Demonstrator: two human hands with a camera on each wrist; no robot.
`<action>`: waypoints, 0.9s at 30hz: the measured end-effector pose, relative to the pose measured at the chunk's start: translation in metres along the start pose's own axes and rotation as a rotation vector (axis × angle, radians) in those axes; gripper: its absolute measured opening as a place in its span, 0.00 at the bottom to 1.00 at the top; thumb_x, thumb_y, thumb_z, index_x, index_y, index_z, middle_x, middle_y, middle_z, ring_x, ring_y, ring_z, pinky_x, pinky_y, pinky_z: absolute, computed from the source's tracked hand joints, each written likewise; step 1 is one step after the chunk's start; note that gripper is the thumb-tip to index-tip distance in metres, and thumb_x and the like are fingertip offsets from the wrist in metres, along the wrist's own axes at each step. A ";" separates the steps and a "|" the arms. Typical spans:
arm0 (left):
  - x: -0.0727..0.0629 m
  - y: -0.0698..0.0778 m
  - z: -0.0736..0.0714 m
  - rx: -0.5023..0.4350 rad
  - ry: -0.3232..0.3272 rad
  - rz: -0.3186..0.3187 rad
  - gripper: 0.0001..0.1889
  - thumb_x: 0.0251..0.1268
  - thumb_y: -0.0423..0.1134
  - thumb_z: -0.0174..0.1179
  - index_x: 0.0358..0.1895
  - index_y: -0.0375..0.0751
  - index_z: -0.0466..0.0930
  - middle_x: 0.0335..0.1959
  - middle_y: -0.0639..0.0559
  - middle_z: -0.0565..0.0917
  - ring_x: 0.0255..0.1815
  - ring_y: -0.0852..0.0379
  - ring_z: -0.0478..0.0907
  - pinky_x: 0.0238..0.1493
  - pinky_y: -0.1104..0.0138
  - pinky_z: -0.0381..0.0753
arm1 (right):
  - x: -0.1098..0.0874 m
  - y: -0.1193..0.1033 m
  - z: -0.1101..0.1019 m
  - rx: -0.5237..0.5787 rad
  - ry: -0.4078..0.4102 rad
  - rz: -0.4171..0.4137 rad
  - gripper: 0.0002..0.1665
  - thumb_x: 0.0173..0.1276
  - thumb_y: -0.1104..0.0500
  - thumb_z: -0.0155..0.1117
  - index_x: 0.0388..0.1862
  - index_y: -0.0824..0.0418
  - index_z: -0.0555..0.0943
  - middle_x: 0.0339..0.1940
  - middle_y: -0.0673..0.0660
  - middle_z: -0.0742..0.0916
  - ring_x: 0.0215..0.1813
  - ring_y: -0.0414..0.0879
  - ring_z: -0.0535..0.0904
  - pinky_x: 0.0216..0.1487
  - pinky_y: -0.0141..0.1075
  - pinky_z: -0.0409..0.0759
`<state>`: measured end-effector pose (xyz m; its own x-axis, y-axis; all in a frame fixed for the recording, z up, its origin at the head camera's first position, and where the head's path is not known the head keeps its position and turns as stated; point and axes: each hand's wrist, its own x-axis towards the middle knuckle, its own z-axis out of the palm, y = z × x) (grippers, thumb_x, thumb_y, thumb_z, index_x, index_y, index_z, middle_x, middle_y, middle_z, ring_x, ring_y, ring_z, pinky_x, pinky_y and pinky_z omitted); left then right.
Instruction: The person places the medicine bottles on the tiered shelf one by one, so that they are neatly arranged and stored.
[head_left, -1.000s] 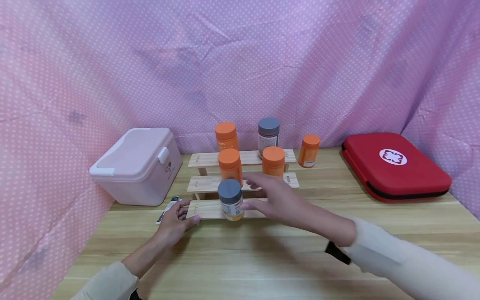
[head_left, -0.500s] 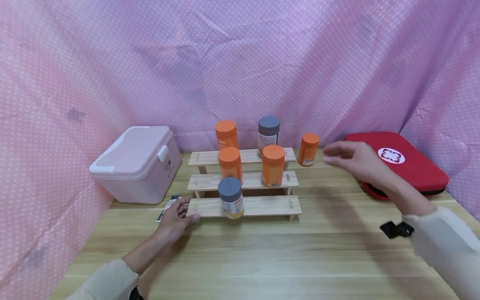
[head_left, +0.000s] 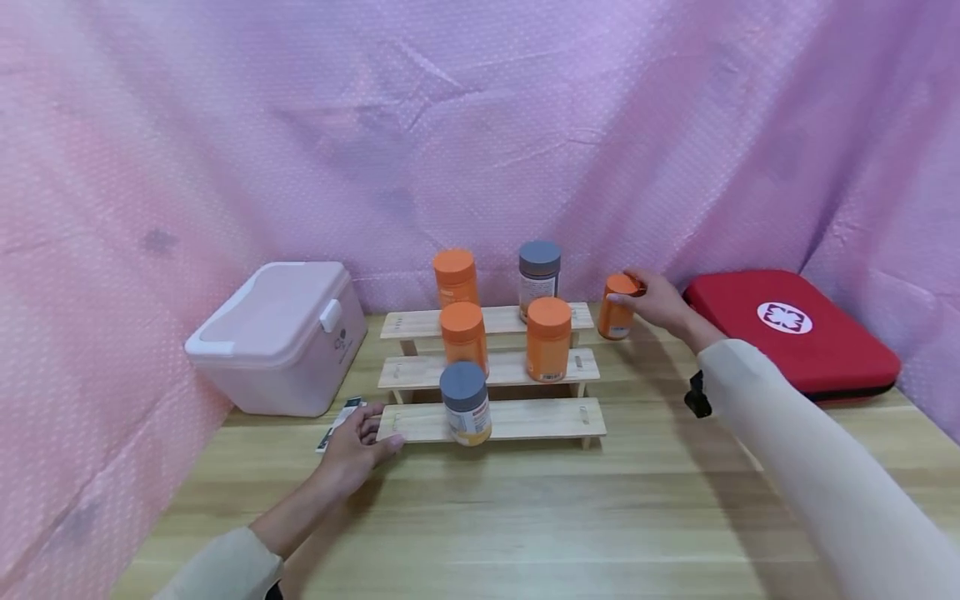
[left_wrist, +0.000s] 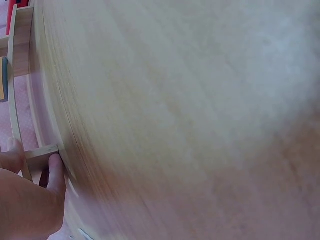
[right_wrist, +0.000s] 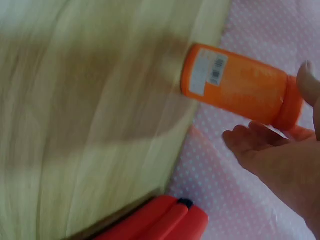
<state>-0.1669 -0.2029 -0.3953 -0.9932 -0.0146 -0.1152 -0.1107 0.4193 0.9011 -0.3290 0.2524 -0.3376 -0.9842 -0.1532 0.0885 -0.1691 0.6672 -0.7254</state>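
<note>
My left hand grips the left end of the wooden tiered rack's lowest step; in the left wrist view its fingers curl round the step's support. At the back right, my right hand pinches the cap of an orange pill bottle between thumb and fingers. The right wrist view shows that bottle with a barcode label. A grey-capped jar stands on the lowest step. Two orange bottles are on the middle step. The top step bears another orange bottle and a grey-capped jar.
A pale pink lidded box stands left of the rack. On the right lies a red zip case with a white emblem. A small printed card lies behind my left hand. A dotted pink curtain hangs behind the table.
My right hand has left the grey-capped jar on the lowest step, moved right and back, and taken hold of the orange bottle's cap. My left hand stays on the rack.
</note>
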 end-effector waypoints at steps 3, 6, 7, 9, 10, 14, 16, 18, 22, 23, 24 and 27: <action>0.001 0.001 0.001 -0.011 -0.002 -0.002 0.32 0.60 0.31 0.66 0.65 0.27 0.62 0.57 0.32 0.76 0.56 0.43 0.76 0.47 0.71 0.78 | 0.002 0.002 0.007 -0.032 0.043 -0.019 0.34 0.72 0.52 0.59 0.68 0.71 0.64 0.59 0.72 0.75 0.57 0.63 0.73 0.56 0.53 0.73; 0.000 0.001 0.002 -0.010 0.004 -0.013 0.32 0.60 0.32 0.66 0.65 0.28 0.62 0.57 0.34 0.77 0.56 0.44 0.76 0.47 0.70 0.79 | -0.002 -0.001 0.006 -0.074 0.060 -0.053 0.33 0.71 0.52 0.60 0.66 0.72 0.66 0.57 0.72 0.76 0.54 0.62 0.75 0.54 0.52 0.74; 0.000 0.000 0.002 -0.012 0.007 -0.016 0.32 0.60 0.31 0.66 0.65 0.29 0.62 0.57 0.34 0.77 0.56 0.44 0.76 0.47 0.71 0.79 | -0.005 -0.003 0.005 -0.087 0.063 -0.070 0.32 0.71 0.53 0.60 0.65 0.72 0.67 0.56 0.71 0.77 0.53 0.62 0.75 0.52 0.52 0.74; 0.000 0.001 0.001 -0.011 0.010 -0.026 0.32 0.60 0.31 0.66 0.66 0.30 0.62 0.57 0.35 0.77 0.56 0.45 0.76 0.48 0.71 0.78 | -0.015 -0.008 0.000 -0.109 0.075 -0.117 0.31 0.69 0.53 0.62 0.63 0.71 0.69 0.53 0.70 0.79 0.50 0.60 0.77 0.48 0.46 0.76; -0.001 0.001 0.000 -0.010 0.009 -0.025 0.32 0.60 0.31 0.65 0.65 0.29 0.62 0.57 0.35 0.77 0.56 0.45 0.76 0.48 0.71 0.78 | -0.021 -0.012 -0.002 -0.112 0.080 -0.134 0.31 0.68 0.53 0.64 0.63 0.70 0.71 0.52 0.69 0.80 0.48 0.58 0.77 0.46 0.43 0.77; -0.002 0.004 -0.001 0.004 0.011 -0.034 0.32 0.60 0.31 0.65 0.66 0.30 0.62 0.57 0.35 0.77 0.57 0.45 0.75 0.51 0.69 0.77 | -0.055 -0.031 -0.015 -0.142 0.069 -0.166 0.31 0.64 0.48 0.68 0.61 0.64 0.75 0.48 0.64 0.83 0.45 0.53 0.78 0.42 0.36 0.75; -0.002 0.004 -0.002 0.014 0.009 -0.034 0.32 0.60 0.32 0.65 0.66 0.30 0.62 0.58 0.35 0.76 0.57 0.44 0.75 0.53 0.66 0.77 | -0.075 -0.040 -0.021 -0.156 0.038 -0.152 0.34 0.62 0.45 0.68 0.62 0.60 0.75 0.49 0.61 0.83 0.46 0.52 0.77 0.44 0.36 0.76; -0.002 0.004 -0.002 0.021 0.006 -0.038 0.32 0.61 0.33 0.65 0.66 0.30 0.62 0.58 0.35 0.76 0.57 0.44 0.75 0.54 0.64 0.77 | -0.094 -0.049 -0.025 -0.148 0.002 -0.149 0.35 0.62 0.43 0.69 0.63 0.59 0.75 0.49 0.59 0.84 0.47 0.50 0.77 0.43 0.33 0.76; -0.002 0.003 -0.003 0.025 0.006 -0.042 0.32 0.60 0.33 0.66 0.66 0.31 0.62 0.58 0.35 0.76 0.57 0.45 0.75 0.53 0.66 0.77 | -0.123 -0.067 -0.025 -0.091 -0.057 -0.186 0.34 0.60 0.46 0.71 0.63 0.57 0.76 0.47 0.55 0.85 0.44 0.48 0.79 0.40 0.31 0.79; -0.002 0.003 -0.003 0.022 0.005 -0.042 0.32 0.60 0.33 0.66 0.66 0.31 0.62 0.58 0.35 0.77 0.57 0.45 0.75 0.52 0.67 0.77 | -0.128 -0.071 -0.022 -0.080 -0.066 -0.202 0.33 0.60 0.47 0.72 0.63 0.57 0.76 0.47 0.54 0.85 0.42 0.48 0.79 0.39 0.31 0.80; -0.002 0.003 -0.003 0.020 0.003 -0.038 0.32 0.60 0.33 0.66 0.66 0.30 0.62 0.57 0.35 0.77 0.56 0.45 0.75 0.51 0.68 0.77 | -0.132 -0.076 -0.019 -0.072 -0.073 -0.216 0.33 0.59 0.48 0.72 0.62 0.57 0.76 0.46 0.54 0.85 0.42 0.47 0.80 0.38 0.31 0.80; -0.002 0.003 -0.002 0.010 -0.001 -0.032 0.32 0.60 0.33 0.66 0.66 0.30 0.62 0.57 0.35 0.77 0.56 0.46 0.76 0.49 0.71 0.77 | -0.138 -0.087 -0.006 -0.028 -0.088 -0.255 0.30 0.59 0.52 0.73 0.59 0.56 0.77 0.44 0.52 0.85 0.40 0.45 0.81 0.38 0.33 0.81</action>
<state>-0.1653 -0.2032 -0.3916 -0.9892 -0.0274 -0.1438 -0.1416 0.4276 0.8928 -0.1788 0.2198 -0.2827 -0.9013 -0.3814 0.2053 -0.4139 0.6187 -0.6678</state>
